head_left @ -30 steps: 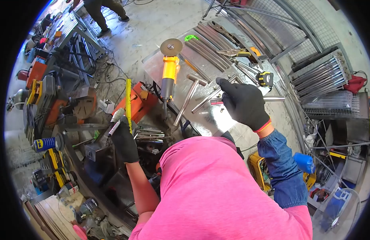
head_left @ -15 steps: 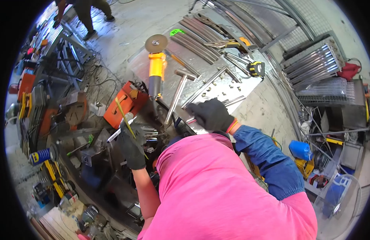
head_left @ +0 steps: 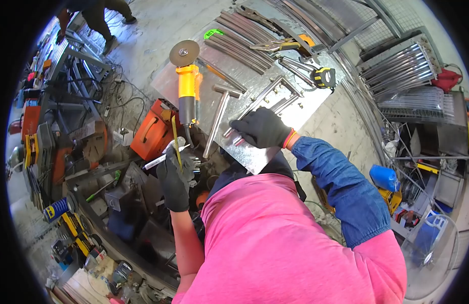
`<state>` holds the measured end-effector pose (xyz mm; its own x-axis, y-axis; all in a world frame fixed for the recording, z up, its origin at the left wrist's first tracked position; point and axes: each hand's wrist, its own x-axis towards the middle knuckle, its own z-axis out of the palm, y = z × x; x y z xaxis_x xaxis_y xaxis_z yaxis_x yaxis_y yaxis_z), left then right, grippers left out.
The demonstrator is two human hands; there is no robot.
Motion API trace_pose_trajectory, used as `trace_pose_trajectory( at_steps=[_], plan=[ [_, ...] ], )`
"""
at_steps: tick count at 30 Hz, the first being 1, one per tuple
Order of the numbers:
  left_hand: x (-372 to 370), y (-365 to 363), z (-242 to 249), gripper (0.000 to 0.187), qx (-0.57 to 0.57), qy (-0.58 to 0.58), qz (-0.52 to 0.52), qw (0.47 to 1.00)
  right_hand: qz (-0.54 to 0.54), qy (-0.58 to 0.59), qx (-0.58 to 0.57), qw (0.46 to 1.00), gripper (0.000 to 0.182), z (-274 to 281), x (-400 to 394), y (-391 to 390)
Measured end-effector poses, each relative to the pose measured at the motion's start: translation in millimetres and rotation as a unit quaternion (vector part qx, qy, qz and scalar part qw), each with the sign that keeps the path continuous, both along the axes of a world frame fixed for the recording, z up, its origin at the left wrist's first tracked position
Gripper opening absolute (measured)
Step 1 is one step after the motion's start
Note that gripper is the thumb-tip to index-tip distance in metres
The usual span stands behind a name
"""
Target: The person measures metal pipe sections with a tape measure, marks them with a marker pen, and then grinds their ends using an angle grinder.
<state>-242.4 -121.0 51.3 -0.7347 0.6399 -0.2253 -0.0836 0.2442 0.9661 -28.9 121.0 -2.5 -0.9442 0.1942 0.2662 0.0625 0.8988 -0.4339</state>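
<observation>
My left hand (head_left: 173, 177), in a dark glove, is closed around a white marker-like stick (head_left: 154, 162) and a thin yellow strip (head_left: 174, 133). My right hand (head_left: 267, 127), also gloved, lies over the near part of a shiny metal sheet (head_left: 259, 161), its fingers curled on short metal rods (head_left: 237, 139); their far ends are hidden under the glove. Just left of it is a T-shaped metal bar (head_left: 217, 121). Beyond the hand are a metal angle frame (head_left: 267, 96) and small brass-coloured pieces (head_left: 300, 105).
An angle grinder (head_left: 187, 91) with its disc up stands left of the sheet. Steel bars (head_left: 239, 50), clamping pliers (head_left: 277, 45) and a tape measure (head_left: 324, 77) lie farther back. An orange toolbox (head_left: 154, 129) is at left. Another person's legs (head_left: 100, 20) show top left.
The view has shifted, and more of the sheet's near corner shows. My right hand has moved slightly away from my body with the rods. My left hand still grips the white stick and yellow strip.
</observation>
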Motion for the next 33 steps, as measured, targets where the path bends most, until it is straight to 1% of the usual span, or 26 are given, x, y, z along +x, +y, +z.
trace_pose_trajectory(
  at_steps=[1, 2, 3, 4, 5, 6, 7, 8, 9, 10, 11, 12, 13, 14, 15, 16, 17, 18, 19, 22, 25, 27, 28, 30, 32, 33],
  plan=[
    [4.2, 5.3, 9.3, 0.042, -0.031, 0.096, -0.026, 0.995, 0.008, 0.000, -0.003, 1.000, 0.025, -0.7, 1.8, 4.8],
    [9.1, 11.1, 20.9, 0.039, 0.009, 0.007, -0.006, 1.000, 0.002, 0.021, -0.007, 1.000, 0.027, -1.1, 3.6, 8.8],
    [7.5, 10.3, 19.5, 0.039, 0.005, 0.007, 0.005, 1.000, -0.004, 0.042, -0.010, 0.999, 0.029, -0.2, 6.1, 12.5],
    [6.4, 8.1, 16.0, 0.038, 0.002, -0.033, 0.007, 0.999, -0.006, 0.009, -0.023, 1.000, 0.033, 5.6, 11.2, 16.9],
    [5.3, 6.0, 10.7, 0.036, 0.001, -0.074, 0.009, 0.997, -0.028, 0.018, -0.020, 0.999, 0.035, 9.3, 16.2, 18.8],
    [5.5, 3.8, -2.9, 0.034, 0.043, -0.050, 0.023, 0.998, -0.063, 0.037, -0.018, 0.997, 0.036, 13.5, 20.4, 22.1],
    [4.2, -6.1, -26.8, 0.034, 0.044, -0.049, 0.033, 0.997, -0.098, 0.056, -0.016, 0.993, 0.036, 18.1, 22.7, 26.7],
    [0.2, -19.3, -54.2, 0.045, 0.015, 0.087, 0.005, 0.996, -0.135, 0.070, 0.003, 0.988, 0.034, 23.0, 23.6, 29.9],
    [0.2, -18.1, -50.6, 0.058, -0.016, 0.221, -0.023, 0.975, -0.172, 0.084, 0.023, 0.981, 0.032, 26.4, 23.7, 33.2],
    [3.5, -18.0, -46.5, 0.057, -0.013, 0.180, -0.007, 0.984, -0.194, 0.095, 0.042, 0.976, 0.028, 23.7, 24.0, 35.9],
    [6.7, -19.6, -41.6, 0.057, -0.014, 0.181, -0.001, 0.983, -0.188, 0.096, 0.042, 0.977, 0.028, 22.7, 25.2, 36.9],
    [12.6, -9.5, -12.9, 0.054, -0.010, 0.053, 0.023, 0.998, -0.171, 0.045, 0.034, 0.984, 0.027, 22.1, 27.1, 37.3],
    [18.9, -3.0, 2.2, 0.051, -0.004, -0.075, 0.048, 0.996, -0.153, -0.006, 0.026, 0.988, 0.026, 21.9, 28.2, 36.8],
    [23.0, 1.1, 0.1, 0.051, -0.003, -0.075, 0.057, 0.996, -0.144, -0.041, 0.036, 0.988, 0.029, 19.6, 26.2, 35.0],
    [25.5, 5.6, -2.5, 0.047, 0.029, -0.104, 0.085, 0.991, -0.134, -0.040, 0.035, 0.990, 0.029, 18.9, 23.4, 31.7],
    [28.0, 8.0, -3.4, 0.044, 0.059, -0.131, 0.115, 0.983, -0.176, -0.069, 0.040, 0.981, 0.033, 17.1, 20.1, 26.6],
    [31.6, 8.1, -3.4, 0.044, 0.055, -0.129, 0.128, 0.982, -0.216, -0.098, 0.045, 0.970, 0.038, 14.9, 15.9, 22.1],
    [34.5, 10.8, 2.8, 0.043, 0.051, -0.136, 0.127, 0.981, -0.240, -0.182, 0.043, 0.953, 0.052, 21.3, 9.0, 20.6],
    [36.9, 11.1, 7.8, 0.042, 0.047, -0.142, 0.126, 0.981, -0.245, -0.176, 0.047, 0.952, 0.061, 15.9, 6.9, 19.3],
    [44.2, 2.8, 8.5, 0.039, 0.041, -0.122, 0.123, 0.984, -0.263, -0.255, 0.067, 0.928, 0.072, 10.2, -4.1, 19.6],
    [54.4, -2.7, -17.6, 0.034, 0.047, -0.106, 0.150, 0.982, -0.249, -0.272, 0.036, 0.929, 0.070, 15.7, -10.2, 26.0],
    [60.2, -3.6, -29.6, 0.040, 0.003, 0.011, 0.159, 0.987, -0.236, -0.249, 0.038, 0.938, 0.067, 10.4, -7.8, 32.8],
    [62.1, -5.2, -29.2, 0.039, -0.031, 0.072, 0.126, 0.989, -0.225, -0.239, 0.040, 0.944, 0.064, 10.3, -5.6, 34.4],
    [68.6, 0.8, -23.4, 0.040, 0.000, 0.044, 0.136, 0.990, -0.213, -0.226, 0.040, 0.950, 0.061, 8.8, 0.0, 38.0],
    [73.5, 9.5, -10.2, 0.040, 0.030, 0.017, 0.142, 0.989, -0.157, -0.199, 0.003, 0.967, 0.054, 5.8, 7.3, 43.8],
    [75.1, 15.2, 2.4, 0.040, 0.040, -0.041, 0.144, 0.988, -0.157, -0.197, 0.000, 0.968, 0.054, 5.0, 8.4, 45.6]
  ],
)
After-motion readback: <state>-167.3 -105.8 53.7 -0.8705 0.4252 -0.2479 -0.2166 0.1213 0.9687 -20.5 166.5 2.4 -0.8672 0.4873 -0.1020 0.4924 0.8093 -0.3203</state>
